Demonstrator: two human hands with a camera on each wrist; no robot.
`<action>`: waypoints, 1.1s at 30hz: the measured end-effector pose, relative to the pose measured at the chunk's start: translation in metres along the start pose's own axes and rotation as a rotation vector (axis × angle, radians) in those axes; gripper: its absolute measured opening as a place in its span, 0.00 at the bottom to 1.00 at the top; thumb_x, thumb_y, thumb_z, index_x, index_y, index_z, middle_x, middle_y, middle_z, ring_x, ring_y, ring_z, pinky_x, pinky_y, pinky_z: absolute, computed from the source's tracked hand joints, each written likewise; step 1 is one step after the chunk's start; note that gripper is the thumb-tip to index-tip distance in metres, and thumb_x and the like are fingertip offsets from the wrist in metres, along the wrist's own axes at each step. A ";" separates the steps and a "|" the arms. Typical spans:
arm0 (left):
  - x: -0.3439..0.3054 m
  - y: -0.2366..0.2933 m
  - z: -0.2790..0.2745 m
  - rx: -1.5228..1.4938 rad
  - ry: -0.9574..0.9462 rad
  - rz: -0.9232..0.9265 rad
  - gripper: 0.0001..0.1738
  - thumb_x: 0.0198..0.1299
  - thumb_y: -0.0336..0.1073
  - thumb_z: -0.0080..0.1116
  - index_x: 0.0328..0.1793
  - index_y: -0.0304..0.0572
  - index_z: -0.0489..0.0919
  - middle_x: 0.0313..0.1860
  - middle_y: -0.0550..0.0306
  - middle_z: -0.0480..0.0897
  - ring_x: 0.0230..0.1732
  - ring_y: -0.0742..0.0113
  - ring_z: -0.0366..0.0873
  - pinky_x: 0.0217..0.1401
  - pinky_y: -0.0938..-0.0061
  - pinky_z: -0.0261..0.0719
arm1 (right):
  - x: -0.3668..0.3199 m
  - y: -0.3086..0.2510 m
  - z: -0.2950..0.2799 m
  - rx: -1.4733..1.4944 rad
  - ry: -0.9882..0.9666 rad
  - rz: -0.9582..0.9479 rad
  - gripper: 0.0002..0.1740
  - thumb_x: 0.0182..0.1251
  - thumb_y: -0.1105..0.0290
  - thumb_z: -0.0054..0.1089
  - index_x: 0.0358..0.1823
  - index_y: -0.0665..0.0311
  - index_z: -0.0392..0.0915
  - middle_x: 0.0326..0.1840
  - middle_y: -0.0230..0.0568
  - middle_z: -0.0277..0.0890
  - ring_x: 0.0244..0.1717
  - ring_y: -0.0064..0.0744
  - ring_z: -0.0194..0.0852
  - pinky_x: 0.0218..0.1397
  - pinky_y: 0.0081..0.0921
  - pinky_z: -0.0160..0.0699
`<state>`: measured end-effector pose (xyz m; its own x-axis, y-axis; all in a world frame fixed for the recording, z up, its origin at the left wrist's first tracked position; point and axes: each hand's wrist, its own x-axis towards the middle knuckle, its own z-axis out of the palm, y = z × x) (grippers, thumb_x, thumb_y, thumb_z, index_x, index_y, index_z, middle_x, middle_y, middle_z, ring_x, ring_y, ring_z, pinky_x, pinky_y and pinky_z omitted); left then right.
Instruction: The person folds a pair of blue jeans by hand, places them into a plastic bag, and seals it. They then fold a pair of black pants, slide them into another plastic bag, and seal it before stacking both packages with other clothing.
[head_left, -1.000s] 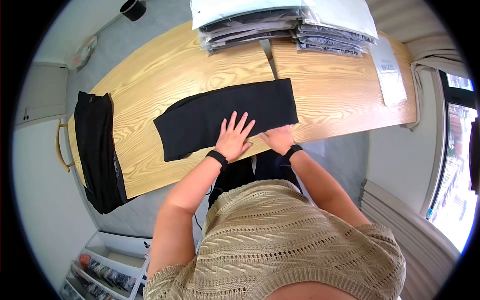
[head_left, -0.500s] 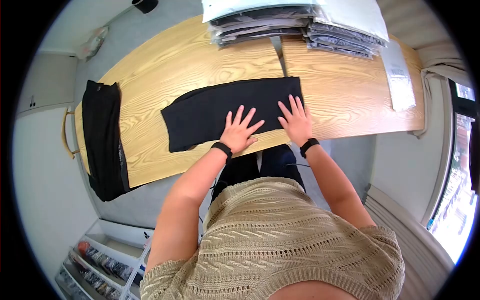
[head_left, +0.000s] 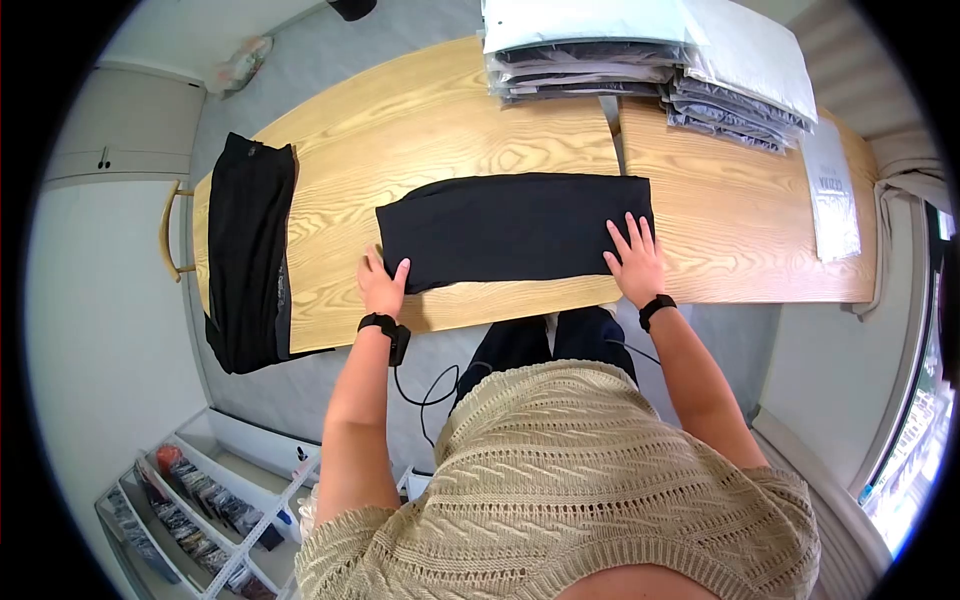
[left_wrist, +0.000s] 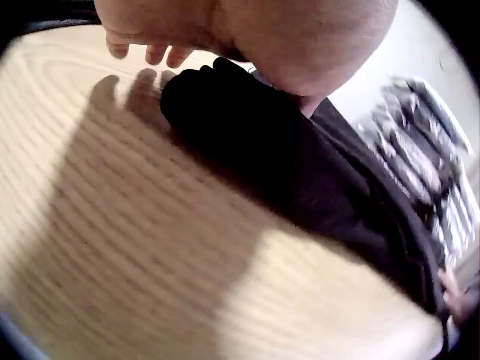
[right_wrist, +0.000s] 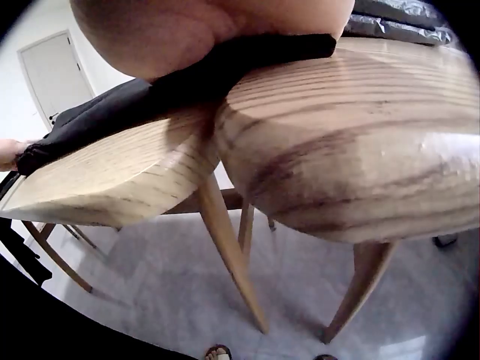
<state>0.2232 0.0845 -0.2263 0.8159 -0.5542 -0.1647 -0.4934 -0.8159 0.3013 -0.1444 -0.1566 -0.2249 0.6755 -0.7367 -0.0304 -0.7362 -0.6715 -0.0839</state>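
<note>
A folded black garment (head_left: 510, 230) lies flat across the wooden table (head_left: 340, 290), its long side close to the near edge. My left hand (head_left: 383, 286) is at the garment's left end, thumb over the cloth and the other fingers just beyond the end edge. In the left wrist view the fingertips (left_wrist: 155, 54) hang past a thick, dark fold. At the opposite end, my right hand (head_left: 637, 268) rests on the cloth with its fingers spread. Seen from the right wrist, the palm covers part of the black cloth (right_wrist: 277, 54).
Another long black garment (head_left: 250, 250) drapes over the table's left end. Bagged clothes (head_left: 600, 65) are stacked at the back right, and a flat plastic bag (head_left: 832, 195) lies at the right. A gap separates the two tabletops. Cables (head_left: 425, 400) hang near my left wrist.
My left hand has moved left from the middle of the garment to its left end. My right hand has come from the near edge onto the right end. The garment lies straighter.
</note>
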 end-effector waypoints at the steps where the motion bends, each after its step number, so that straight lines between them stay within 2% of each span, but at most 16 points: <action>1: 0.005 0.000 0.001 -0.002 0.003 0.000 0.43 0.57 0.55 0.60 0.73 0.45 0.58 0.71 0.37 0.58 0.72 0.40 0.53 0.70 0.47 0.54 | 0.000 0.000 0.001 -0.003 0.005 -0.001 0.31 0.65 0.51 0.53 0.70 0.39 0.60 0.75 0.38 0.52 0.75 0.45 0.45 0.70 0.51 0.53; 3: 0.017 -0.001 0.004 -0.139 -0.024 -0.054 0.47 0.49 0.52 0.69 0.68 0.29 0.62 0.63 0.32 0.67 0.63 0.41 0.66 0.65 0.58 0.65 | 0.000 -0.001 0.001 -0.005 0.007 0.000 0.31 0.65 0.51 0.53 0.70 0.39 0.60 0.75 0.38 0.52 0.75 0.45 0.45 0.70 0.51 0.53; 4: 0.024 -0.002 0.007 -0.142 -0.021 -0.056 0.47 0.49 0.52 0.69 0.68 0.29 0.62 0.63 0.32 0.67 0.63 0.41 0.66 0.65 0.58 0.65 | 0.000 -0.001 0.000 -0.006 0.005 0.000 0.31 0.65 0.51 0.53 0.70 0.39 0.60 0.75 0.38 0.52 0.75 0.45 0.45 0.70 0.51 0.53; 7: 0.045 -0.008 0.015 -0.373 -0.119 -0.143 0.42 0.48 0.48 0.71 0.58 0.18 0.68 0.44 0.40 0.81 0.42 0.50 0.81 0.45 0.69 0.78 | 0.001 -0.002 0.001 -0.010 0.022 -0.003 0.31 0.64 0.51 0.53 0.70 0.39 0.60 0.75 0.38 0.52 0.75 0.44 0.45 0.70 0.50 0.53; 8: 0.050 -0.012 0.016 -0.374 -0.119 -0.145 0.42 0.48 0.48 0.71 0.58 0.18 0.68 0.44 0.40 0.81 0.42 0.50 0.81 0.45 0.69 0.78 | 0.001 -0.002 0.002 -0.010 0.021 -0.005 0.31 0.64 0.51 0.53 0.70 0.39 0.60 0.75 0.38 0.52 0.75 0.44 0.45 0.70 0.50 0.53; 10: 0.054 -0.010 0.008 -0.627 -0.413 -0.263 0.38 0.48 0.47 0.71 0.55 0.20 0.71 0.45 0.39 0.81 0.43 0.53 0.81 0.45 0.70 0.78 | 0.000 -0.002 0.001 -0.021 0.015 0.005 0.31 0.65 0.51 0.53 0.70 0.39 0.60 0.75 0.38 0.52 0.75 0.44 0.45 0.70 0.50 0.53; 11: 0.052 -0.009 0.005 -0.686 -0.415 -0.284 0.34 0.51 0.46 0.69 0.54 0.23 0.72 0.46 0.41 0.81 0.43 0.55 0.81 0.46 0.70 0.78 | 0.000 -0.003 0.001 -0.021 0.014 0.008 0.31 0.65 0.51 0.53 0.70 0.39 0.60 0.75 0.38 0.52 0.75 0.44 0.45 0.70 0.50 0.53; 15: 0.044 0.009 -0.020 -0.741 -0.451 -0.287 0.29 0.59 0.45 0.63 0.57 0.26 0.71 0.49 0.44 0.80 0.46 0.60 0.80 0.50 0.70 0.77 | -0.001 -0.002 0.002 -0.017 0.029 0.006 0.31 0.65 0.51 0.53 0.70 0.38 0.61 0.75 0.37 0.52 0.75 0.44 0.46 0.70 0.50 0.54; 19: 0.030 0.009 -0.040 -0.908 -0.472 -0.162 0.31 0.62 0.45 0.59 0.62 0.27 0.68 0.53 0.44 0.78 0.51 0.60 0.77 0.55 0.70 0.75 | -0.001 0.001 0.002 -0.002 0.024 -0.017 0.31 0.65 0.51 0.53 0.70 0.38 0.61 0.74 0.36 0.53 0.75 0.43 0.47 0.69 0.50 0.54; 22: 0.024 -0.017 -0.030 -0.871 -0.535 -0.123 0.32 0.62 0.46 0.59 0.62 0.26 0.67 0.53 0.45 0.78 0.53 0.61 0.77 0.56 0.70 0.74 | -0.001 0.004 0.001 0.002 0.025 -0.071 0.31 0.64 0.51 0.53 0.69 0.38 0.61 0.74 0.36 0.53 0.74 0.44 0.47 0.69 0.50 0.55; 23: 0.018 -0.022 -0.027 -0.750 -0.524 -0.172 0.31 0.61 0.46 0.60 0.61 0.26 0.69 0.53 0.45 0.78 0.53 0.61 0.76 0.56 0.71 0.74 | -0.001 0.004 0.001 0.003 0.028 -0.061 0.31 0.64 0.51 0.53 0.69 0.38 0.61 0.74 0.36 0.53 0.74 0.44 0.47 0.69 0.50 0.55; 26: 0.006 -0.023 -0.022 -0.756 -0.505 -0.254 0.30 0.61 0.46 0.61 0.58 0.26 0.72 0.53 0.45 0.79 0.51 0.62 0.77 0.57 0.72 0.73 | 0.000 -0.002 -0.005 -0.008 0.013 -0.072 0.30 0.65 0.52 0.53 0.69 0.39 0.61 0.74 0.38 0.53 0.75 0.44 0.47 0.70 0.52 0.52; 28: 0.002 -0.025 -0.020 -0.802 -0.514 -0.256 0.29 0.61 0.45 0.61 0.58 0.26 0.72 0.52 0.45 0.79 0.51 0.62 0.77 0.56 0.72 0.74 | 0.004 -0.023 -0.012 -0.114 -0.024 0.072 0.30 0.64 0.55 0.53 0.69 0.44 0.62 0.74 0.41 0.53 0.75 0.43 0.45 0.70 0.54 0.49; 29: -0.001 -0.027 -0.018 -0.846 -0.522 -0.262 0.28 0.61 0.44 0.61 0.58 0.27 0.72 0.52 0.46 0.79 0.51 0.62 0.77 0.56 0.71 0.74 | 0.006 -0.037 -0.014 -0.035 0.000 0.078 0.31 0.63 0.57 0.53 0.69 0.50 0.62 0.74 0.42 0.53 0.76 0.41 0.44 0.71 0.55 0.46; 31: -0.006 -0.028 -0.019 -0.892 -0.546 -0.275 0.26 0.61 0.42 0.60 0.57 0.27 0.72 0.51 0.47 0.80 0.50 0.63 0.78 0.55 0.72 0.74 | 0.013 -0.075 -0.027 0.057 -0.041 -0.117 0.32 0.62 0.58 0.54 0.68 0.55 0.61 0.74 0.41 0.53 0.75 0.39 0.47 0.71 0.51 0.46; 33: -0.008 -0.026 -0.024 -0.995 -0.582 -0.306 0.23 0.61 0.38 0.59 0.57 0.29 0.73 0.50 0.48 0.80 0.48 0.64 0.79 0.53 0.72 0.75 | 0.012 -0.108 -0.008 0.140 0.020 -0.260 0.30 0.67 0.58 0.49 0.70 0.52 0.60 0.74 0.40 0.53 0.75 0.38 0.47 0.72 0.52 0.44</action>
<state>0.2368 0.1138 -0.2106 0.4727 -0.5599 -0.6805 0.3578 -0.5838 0.7288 -0.0569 -0.0939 -0.2080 0.8385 -0.5441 0.0300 -0.5249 -0.8213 -0.2233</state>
